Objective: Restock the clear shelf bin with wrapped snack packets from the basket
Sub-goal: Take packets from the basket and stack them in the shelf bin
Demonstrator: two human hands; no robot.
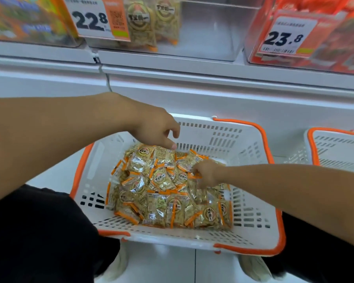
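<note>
up on the white shelving, the clear shelf bin behind the 22.8 price tag looks mostly bare, with only 2 or so packets standing at its left side, so plenty of restocking seems left to do. below it sits the white basket with orange trim, tilted toward the person and holding a loose heap of wrapped snack packets across its floor. a second basket stands just beside it on the right.

both arms reach into the basket from either side. the left hand hovers over the far edge of the heap with fingers loosely curled and the forefinger pointing down, just above the packets; it holds nothing that can be seen. the right hand is down in the heap with fingers bent into the packets, seemingly gathering some, though it is blurred and i cannot tell whether it has closed on any.

the step in hand looks like scooping up a load. it would go best to rake packets together between both hands and take a modest bunch, since the wrappers look slick and an overfull handful could spill on the lift to the bin.
</note>
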